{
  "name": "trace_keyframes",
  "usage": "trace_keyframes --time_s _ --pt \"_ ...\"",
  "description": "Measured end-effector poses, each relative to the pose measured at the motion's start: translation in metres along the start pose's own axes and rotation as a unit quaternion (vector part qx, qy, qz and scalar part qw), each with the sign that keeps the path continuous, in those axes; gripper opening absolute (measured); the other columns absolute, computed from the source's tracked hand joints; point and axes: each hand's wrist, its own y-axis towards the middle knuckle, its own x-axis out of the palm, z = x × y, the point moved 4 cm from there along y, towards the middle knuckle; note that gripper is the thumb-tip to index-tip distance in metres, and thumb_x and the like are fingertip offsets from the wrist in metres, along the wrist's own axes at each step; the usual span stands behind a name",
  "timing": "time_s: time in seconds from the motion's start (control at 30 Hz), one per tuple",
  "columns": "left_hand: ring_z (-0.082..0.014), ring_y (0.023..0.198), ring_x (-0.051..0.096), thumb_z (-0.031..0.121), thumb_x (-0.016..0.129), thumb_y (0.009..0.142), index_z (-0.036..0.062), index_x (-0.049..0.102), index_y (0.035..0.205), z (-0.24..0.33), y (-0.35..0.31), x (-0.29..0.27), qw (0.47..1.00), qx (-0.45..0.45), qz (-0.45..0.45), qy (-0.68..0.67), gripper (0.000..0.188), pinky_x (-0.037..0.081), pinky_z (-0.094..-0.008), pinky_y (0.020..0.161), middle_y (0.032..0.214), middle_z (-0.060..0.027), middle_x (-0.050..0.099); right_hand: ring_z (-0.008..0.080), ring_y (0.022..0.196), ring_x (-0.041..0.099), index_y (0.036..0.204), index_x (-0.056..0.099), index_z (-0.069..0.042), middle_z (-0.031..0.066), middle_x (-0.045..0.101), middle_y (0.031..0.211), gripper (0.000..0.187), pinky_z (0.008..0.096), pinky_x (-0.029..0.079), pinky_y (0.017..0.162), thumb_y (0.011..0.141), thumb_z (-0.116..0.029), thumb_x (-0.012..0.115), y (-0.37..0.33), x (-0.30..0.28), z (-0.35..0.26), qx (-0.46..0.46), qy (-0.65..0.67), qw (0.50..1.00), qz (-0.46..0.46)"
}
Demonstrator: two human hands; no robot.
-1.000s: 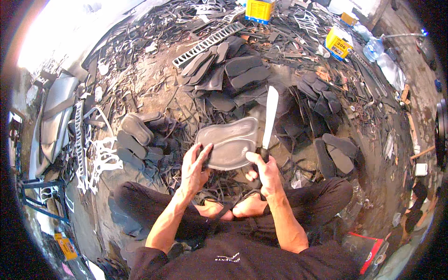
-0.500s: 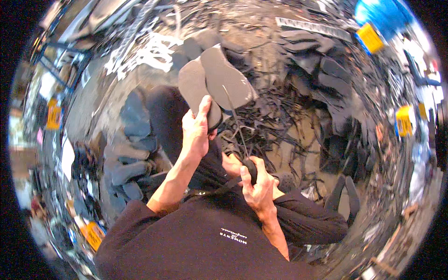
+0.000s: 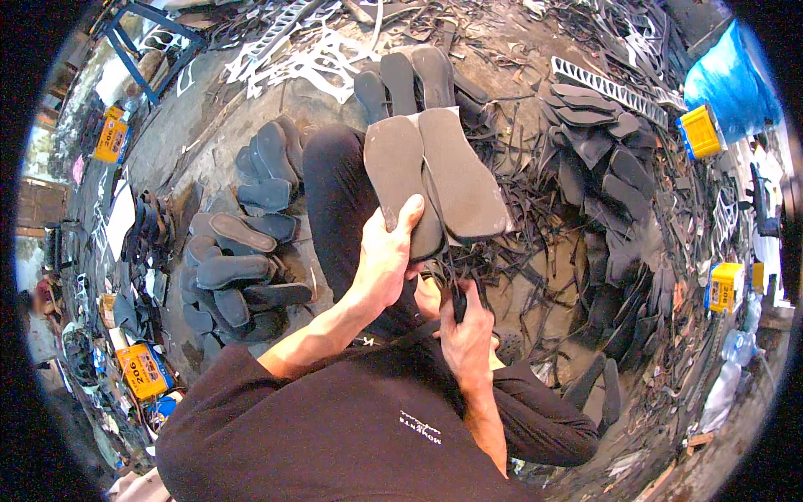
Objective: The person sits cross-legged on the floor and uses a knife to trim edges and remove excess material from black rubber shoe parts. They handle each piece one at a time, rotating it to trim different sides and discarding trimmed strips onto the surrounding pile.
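My left hand (image 3: 389, 259) is closed on a dark grey shoe sole (image 3: 396, 159), its thumb pressed on the top face and its other fingers mostly hidden underneath. Alongside lies a second, wider grey sole piece (image 3: 464, 180), overlapping the first or joined to it; I cannot tell which. Below them my right hand (image 3: 467, 339) is wrapped round the black handle of what looks like a thin knife (image 3: 458, 303). A narrow dark length runs up from it towards the gap between the soles, partly lost among loose strips.
Several cut soles (image 3: 234, 268) are heaped at my left, and more dark soles (image 3: 611, 176) are piled at the right. Dark offcut strips (image 3: 544, 217) litter the floor. White lattice scraps (image 3: 305, 63) lie farther off. A blue bag (image 3: 728, 84) and yellow boxes (image 3: 142, 371) stand around the edges.
The view has shifted and sharpened. The held soles are turned more upright and lower towards me. The thin length from my right hand now lies along the gap instead of crossing the wider piece.
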Motion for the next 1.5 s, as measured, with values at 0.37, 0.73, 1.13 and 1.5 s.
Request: trace_keyframes --time_s 0.37,0.73,1.13,1.5 --pt "-0.0067 0.053 0.05 0.044 0.072 0.104 0.0135 0.065 0.108 0.005 0.001 -0.005 1.0 -0.013 0.008 -0.021 0.032 0.033 -0.0255 0.041 0.081 0.0031 0.065 0.0439 0.081 0.076 0.118 0.067 0.003 0.0275 0.075 0.087 0.029 0.0497 0.058 0.072 0.097 -0.016 0.073 0.067 0.02 -0.016 -0.073 -0.019 0.995 -0.059" --pt "-0.008 0.056 0.05 0.042 0.071 0.105 0.0135 0.063 0.11 0.011 -0.005 0.019 0.995 -0.024 0.0 -0.098 0.03 0.036 -0.0253 0.044 0.082 0.0035 0.063 0.0401 0.114 0.072 0.126 0.073 -0.006 0.0179 0.076 0.123 0.036 0.0498 0.056 0.094 0.099 -0.029 0.068 0.135 0.077 0.002 -0.172 0.12 0.974 0.089" --pt "-0.0073 0.058 0.055 0.041 0.072 0.104 0.0137 0.063 0.111 0.009 -0.007 0.001 0.996 -0.024 -0.023 -0.085 0.03 0.038 -0.0236 0.044 0.084 0.0034 0.064 0.0388 0.14 0.054 0.15 0.06 -0.008 0.0223 0.06 0.151 0.048 0.0482 0.041 0.118 0.107 -0.029 0.061 0.151 0.059 -0.002 -0.155 0.239 0.959 -0.014" --pt "-0.0128 0.083 0.07 0.043 0.077 0.097 0.0066 0.067 0.131 0.009 -0.002 -0.063 0.977 -0.094 -0.187 0.041 0.051 0.057 -0.0296 0.076 0.108 -0.0014 0.075 0.0195 0.069 0.062 0.118 0.071 -0.002 0.0009 0.072 0.095 0.033 0.0369 0.055 0.064 0.101 -0.029 0.073 0.292 0.068 0.031 -0.204 -0.047 0.978 -0.015"
